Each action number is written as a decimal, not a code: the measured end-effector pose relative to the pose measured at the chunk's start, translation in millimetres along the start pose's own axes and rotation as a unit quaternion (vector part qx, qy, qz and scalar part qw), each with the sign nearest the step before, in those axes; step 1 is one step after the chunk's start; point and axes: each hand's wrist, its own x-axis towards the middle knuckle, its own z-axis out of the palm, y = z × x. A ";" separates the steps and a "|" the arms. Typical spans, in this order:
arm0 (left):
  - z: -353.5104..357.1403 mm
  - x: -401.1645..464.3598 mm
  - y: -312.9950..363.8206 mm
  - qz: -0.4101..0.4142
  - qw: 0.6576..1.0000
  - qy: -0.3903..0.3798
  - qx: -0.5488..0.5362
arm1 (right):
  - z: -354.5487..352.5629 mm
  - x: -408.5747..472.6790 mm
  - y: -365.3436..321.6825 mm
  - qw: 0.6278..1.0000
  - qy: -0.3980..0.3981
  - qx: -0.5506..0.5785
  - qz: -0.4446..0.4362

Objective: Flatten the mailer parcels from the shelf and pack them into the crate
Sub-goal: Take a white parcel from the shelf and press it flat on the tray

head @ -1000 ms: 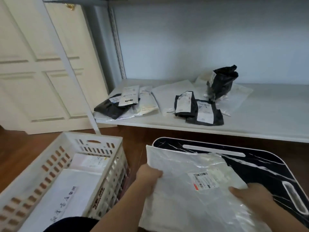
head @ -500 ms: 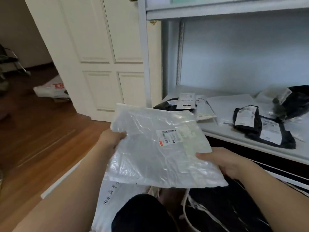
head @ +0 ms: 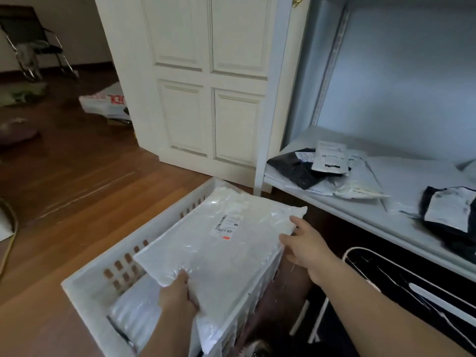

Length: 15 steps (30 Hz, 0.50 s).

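The big white mailer is lying flat over the top of the white crate. The left hand is gripping its near edge. The right hand is touching its right edge with fingers spread apart. More mailers are sitting on the shelf.

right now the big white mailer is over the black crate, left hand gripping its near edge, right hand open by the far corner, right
Not quite: the crate is white, not black. The head view shows the white mailer over it, the left hand gripping its near edge and the right hand open by its far corner.
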 end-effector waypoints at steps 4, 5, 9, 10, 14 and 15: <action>6.8 20.7 -20.6 -0.030 0.995 0.077 -0.049 | 21.7 19.9 11.8 0.990 -0.108 -0.087 0.028; 8.6 25.4 -22.9 -0.030 0.995 0.083 -0.053 | 24.5 23.7 15.8 0.984 -0.123 -0.131 0.011; 20.8 41.5 -25.0 -0.007 0.995 0.102 0.005 | 34.9 43.5 31.8 0.905 -0.188 -0.377 -0.059; 23.5 47.0 -27.4 -0.004 0.994 0.110 0.028 | 38.4 49.4 37.2 0.867 -0.202 -0.451 -0.070; 28.5 57.9 -29.6 -0.012 0.971 0.169 0.169 | 49.5 62.3 48.5 0.733 -0.229 -0.628 -0.124; 28.4 61.5 -30.0 -0.021 0.962 0.180 0.205 | 51.5 64.8 50.5 0.711 -0.236 -0.649 -0.129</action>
